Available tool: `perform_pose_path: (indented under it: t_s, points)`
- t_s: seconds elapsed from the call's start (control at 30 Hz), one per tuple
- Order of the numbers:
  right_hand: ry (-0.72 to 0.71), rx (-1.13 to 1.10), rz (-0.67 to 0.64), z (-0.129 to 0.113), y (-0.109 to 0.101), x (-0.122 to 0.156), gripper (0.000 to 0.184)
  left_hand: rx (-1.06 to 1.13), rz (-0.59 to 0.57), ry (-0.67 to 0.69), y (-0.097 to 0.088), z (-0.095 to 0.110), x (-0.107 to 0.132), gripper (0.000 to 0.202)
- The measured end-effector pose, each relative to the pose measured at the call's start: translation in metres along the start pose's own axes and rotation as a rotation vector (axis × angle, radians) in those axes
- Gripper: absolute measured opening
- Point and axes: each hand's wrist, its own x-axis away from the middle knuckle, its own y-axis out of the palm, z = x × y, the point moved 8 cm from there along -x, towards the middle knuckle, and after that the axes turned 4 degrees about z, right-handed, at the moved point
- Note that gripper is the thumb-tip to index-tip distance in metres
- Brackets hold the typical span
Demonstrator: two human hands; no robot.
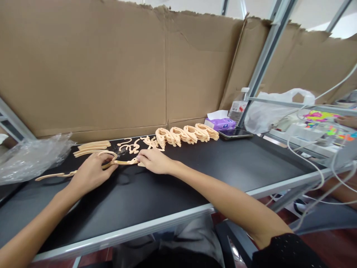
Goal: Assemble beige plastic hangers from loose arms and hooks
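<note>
- Lying crumpled at far left, clear plastic wrapping (pixel 36 158) rests on the black surface (pixel 134 212).
- A slender beige arm (pixel 52 175) juts leftward from behind the person's left hand (pixel 93 167); whether the hidden part joins the rest cannot be told.
- Just beyond that hand, curved beige strips (pixel 92 147) lie side by side near a cardboard wall (pixel 111 74).
- The left hand's grip is closed, thumb and fingers around a beige loop (pixel 109 152).
- Between the hands, a narrow beige bar (pixel 125 162) spans from the loop to the right hand (pixel 156 160).
- Behind the bar, small hooked pieces (pixel 135 147) lie scattered.
- The right hand's grip is pinched on the bar's right end, fingers partly hiding the contact.
- Farther right, beige looped frames (pixel 186 136) sit in four leaning stacks.
- A purple tissue pack (pixel 221 123) stands behind a dark phone (pixel 235 134), near a clear bottle (pixel 238 108).
- At far right, beyond a white plastic bag (pixel 275 111), brightly coloured pieces (pixel 319 115) lie near another person's hand (pixel 348 121).
</note>
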Motion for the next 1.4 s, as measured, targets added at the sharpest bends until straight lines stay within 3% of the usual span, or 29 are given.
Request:
perform_pose_path:
  t_s: [0.13, 0.27, 0.37, 0.43, 0.5, 0.67, 0.83, 1.03, 1.23, 1.4]
  points:
    - [0.016, -0.009, -0.007, 0.003, 0.001, -0.001, 0.026, -0.146, -0.117, -0.004, 0.006, -0.005, 0.008, 0.043]
    - [0.019, -0.01, -0.008, 0.005, 0.002, -0.003, 0.026, -0.236, -0.076, 0.062, -0.004, 0.001, 0.028, 0.049]
    - [0.016, -0.029, -0.006, 0.005, 0.001, -0.004, 0.026, -0.273, 0.075, 0.126, -0.019, 0.022, 0.049, 0.045]
    - [0.02, -0.034, 0.002, 0.007, 0.001, -0.006, 0.026, -0.145, 0.075, 0.171, -0.018, 0.042, 0.061, 0.038]
    - [0.025, -0.04, 0.013, 0.009, 0.0, -0.007, 0.026, -0.027, -0.005, 0.205, -0.007, 0.061, 0.066, 0.029]
    - [0.014, -0.07, 0.033, 0.012, 0.0, -0.009, 0.027, 0.008, -0.091, 0.308, 0.02, 0.083, 0.043, 0.033]
    - [0.076, -0.046, 0.075, 0.022, -0.004, -0.009, 0.025, -0.048, -0.084, 0.348, 0.037, 0.074, 0.012, 0.018]
    - [0.1, -0.057, 0.084, 0.031, -0.003, -0.009, 0.026, -0.018, -0.149, 0.313, 0.052, 0.068, 0.001, 0.005]
    - [0.08, -0.041, 0.122, 0.029, -0.011, -0.009, 0.024, 0.086, -0.176, 0.267, 0.051, 0.069, -0.002, 0.009]
    - [0.111, -0.184, 0.217, 0.031, -0.025, -0.007, 0.022, -0.115, -0.165, 0.3, 0.045, 0.086, 0.005, 0.021]
